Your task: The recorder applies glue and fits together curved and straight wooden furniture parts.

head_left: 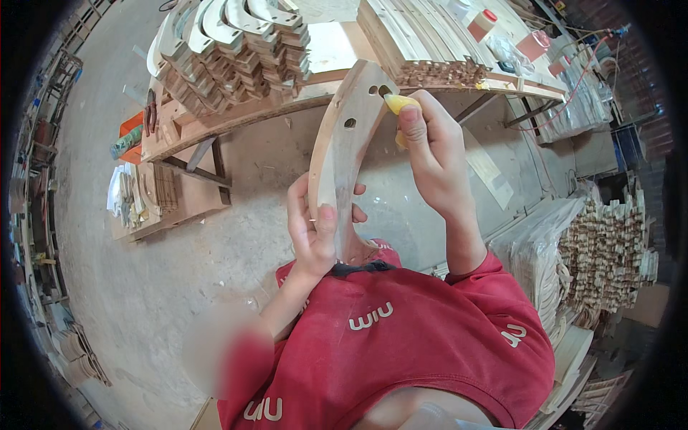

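My left hand (315,240) is wrapped round the lower part of a curved wooden piece (349,147), which stands upright in front of my body. The piece is pale, flat-faced and smooth. Near its top end are two holes side by side, with another hole lower down. In my right hand (438,158), pinched between thumb and fingers, is a folded yellow piece of sandpaper (403,105), judging by its look. Its tip touches the edge of the wood beside the upper right hole. Part of the yellow piece is hidden behind the fingers.
Ahead stands a wooden workbench (265,107) carrying stacked curved wooden parts (226,54), stacked straight slats (423,43) and red-and-white containers (482,25). Pliers (150,112) hang at its left end near an orange bin (131,136). More stacked wood (609,251) stands at right.
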